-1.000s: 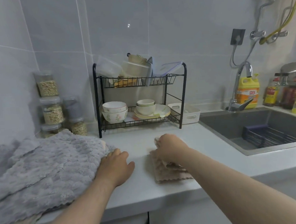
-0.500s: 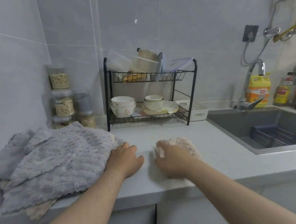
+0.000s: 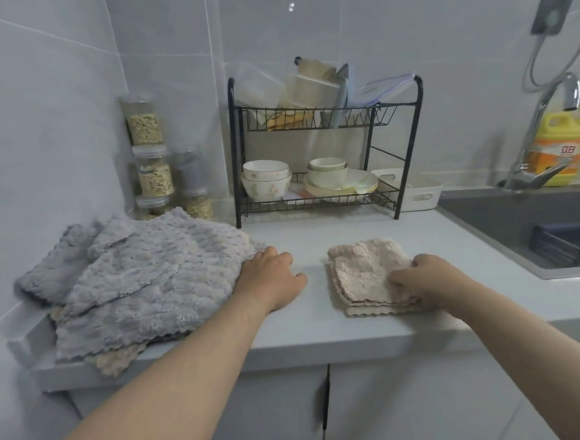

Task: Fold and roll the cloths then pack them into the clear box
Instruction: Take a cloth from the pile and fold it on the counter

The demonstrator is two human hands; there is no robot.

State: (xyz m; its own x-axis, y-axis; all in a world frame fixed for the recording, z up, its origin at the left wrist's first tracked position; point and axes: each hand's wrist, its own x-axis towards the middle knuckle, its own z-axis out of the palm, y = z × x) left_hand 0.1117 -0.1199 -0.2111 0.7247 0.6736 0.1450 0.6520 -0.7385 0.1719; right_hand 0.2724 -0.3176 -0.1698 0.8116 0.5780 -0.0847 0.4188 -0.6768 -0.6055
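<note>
1. Where the counter [image 3: 324,331] meets the left wall, grey cloths [image 3: 142,281] lie heaped, with a beige cloth [image 3: 116,362] peeking from beneath.
2. Left hand [image 3: 272,279] rests knuckles-up at the heap's right edge, fingers loosely curled; whether it grips cloth I cannot tell.
3. Pink cloth [image 3: 368,276] lies folded on the counter, before the rack [image 3: 234,155].
4. Right hand [image 3: 423,282] pinches the pink cloth's right edge, fingers curled over it.
5. Sink [image 3: 504,215] sits far right.

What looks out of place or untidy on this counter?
The grey cloths lie in a loose, crooked heap on the left, and a beige cloth under them hangs over the counter edge. The containers on the rack's top shelf lean at angles. The folded cloth looks tidy.
</note>
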